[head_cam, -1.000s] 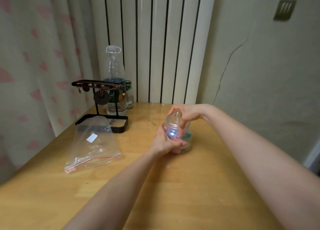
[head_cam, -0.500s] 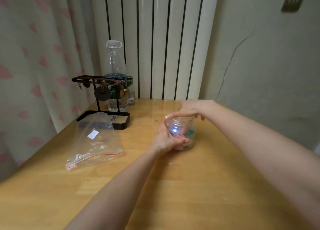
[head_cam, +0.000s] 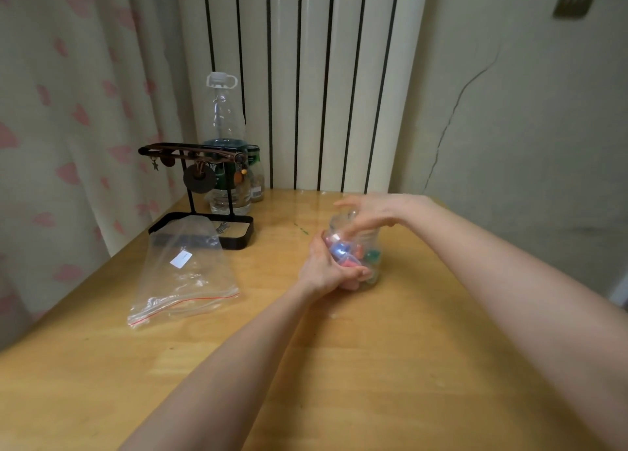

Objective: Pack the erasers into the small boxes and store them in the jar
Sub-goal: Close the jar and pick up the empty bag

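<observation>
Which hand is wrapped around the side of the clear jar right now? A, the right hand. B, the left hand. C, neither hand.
B: the left hand curls around the side of the jar, while the right hand is over its top.

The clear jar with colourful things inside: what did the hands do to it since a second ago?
The right hand lowered the clear knobbed lid onto the clear jar and now covers its top, hiding the knob. The left hand kept gripping the jar's side. The jar and the clear zip bag stayed put.
</observation>
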Tool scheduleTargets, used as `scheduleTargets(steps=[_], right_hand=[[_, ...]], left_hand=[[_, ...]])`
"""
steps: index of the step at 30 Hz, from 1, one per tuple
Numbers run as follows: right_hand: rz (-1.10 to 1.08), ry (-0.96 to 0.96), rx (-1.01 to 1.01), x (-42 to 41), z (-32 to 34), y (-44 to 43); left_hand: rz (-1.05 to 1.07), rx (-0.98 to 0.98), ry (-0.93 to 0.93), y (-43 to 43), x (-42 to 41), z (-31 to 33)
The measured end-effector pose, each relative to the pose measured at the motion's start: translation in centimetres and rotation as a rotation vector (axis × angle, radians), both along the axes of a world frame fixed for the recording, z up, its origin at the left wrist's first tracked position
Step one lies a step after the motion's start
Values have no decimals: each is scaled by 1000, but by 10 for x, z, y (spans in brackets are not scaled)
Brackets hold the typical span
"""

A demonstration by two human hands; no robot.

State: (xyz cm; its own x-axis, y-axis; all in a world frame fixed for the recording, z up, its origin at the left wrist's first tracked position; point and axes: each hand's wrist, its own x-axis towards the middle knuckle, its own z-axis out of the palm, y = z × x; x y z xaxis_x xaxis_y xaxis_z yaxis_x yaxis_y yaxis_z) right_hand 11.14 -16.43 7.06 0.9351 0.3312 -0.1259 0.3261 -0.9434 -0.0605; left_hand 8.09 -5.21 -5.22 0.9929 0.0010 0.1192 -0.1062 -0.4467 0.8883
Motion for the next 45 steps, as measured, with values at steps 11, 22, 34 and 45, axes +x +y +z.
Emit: scheduleTargets(steps=[11, 22, 34, 45], right_hand=[[3, -253, 12, 1, -15, 3], [-5, -578, 22, -31, -49, 8], [387, -134, 701, -117, -73, 29], [-255, -364, 1354, -152, -73, -175]], left_hand=[[7, 4, 30, -1, 4, -4], [456, 1130, 144, 112, -50, 12], [-58, 505, -577, 73, -137, 69], [-202, 348, -544, -84, -121, 25]])
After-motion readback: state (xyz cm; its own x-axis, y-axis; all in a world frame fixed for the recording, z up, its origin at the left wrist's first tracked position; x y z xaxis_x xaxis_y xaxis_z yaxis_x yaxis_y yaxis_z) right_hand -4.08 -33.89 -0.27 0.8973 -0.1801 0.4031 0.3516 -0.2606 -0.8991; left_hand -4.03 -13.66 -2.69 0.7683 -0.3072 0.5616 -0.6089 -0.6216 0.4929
